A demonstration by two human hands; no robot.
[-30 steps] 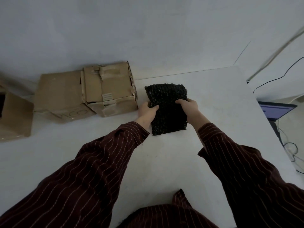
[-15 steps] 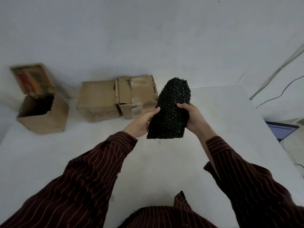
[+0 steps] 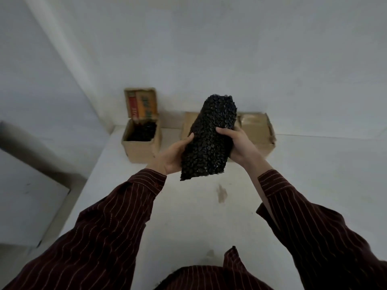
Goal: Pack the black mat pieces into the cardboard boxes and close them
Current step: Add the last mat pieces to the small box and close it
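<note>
Since half a second ago, the black mat piece (image 3: 209, 141) has been lifted higher above the bench (image 3: 188, 216), and the view has turned toward the open cardboard box (image 3: 142, 147). The piece is now in the air, in front of the closed boxes (image 3: 257, 130). The left hand (image 3: 174, 155) cups its left edge and the right hand (image 3: 238, 143) curls its fingers (image 3: 225, 130) over the right edge, so both are clamped on it. It looks light, soft and bumpy, and it bends under the grip. I think holding both long edges near the middle will stop it from flopping.
</note>
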